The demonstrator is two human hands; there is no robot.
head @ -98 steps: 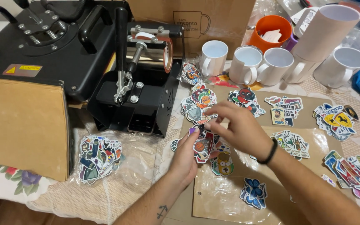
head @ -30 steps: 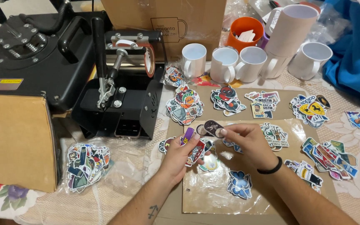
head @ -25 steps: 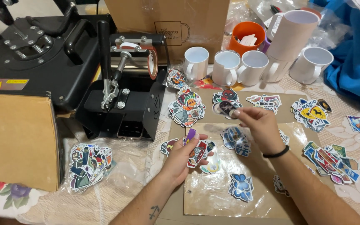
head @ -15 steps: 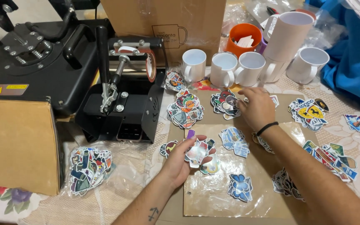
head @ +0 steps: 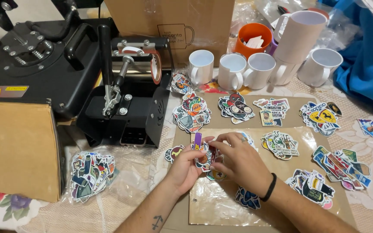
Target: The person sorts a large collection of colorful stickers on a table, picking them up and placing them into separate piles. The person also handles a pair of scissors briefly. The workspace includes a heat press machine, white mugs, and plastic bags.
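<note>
Over a clear plastic sheet [head: 221,203] on the tabletop, the left hand [head: 186,166] keeps a closed grip on a small stack of stickers [head: 203,157], while the right hand [head: 240,159], just right, pinches its top sticker.

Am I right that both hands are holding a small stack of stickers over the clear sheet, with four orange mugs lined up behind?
Not quite: the head view shows the mugs are white, not orange. Both the left hand and right hand do hold the stack of stickers over the clear sheet.
</note>
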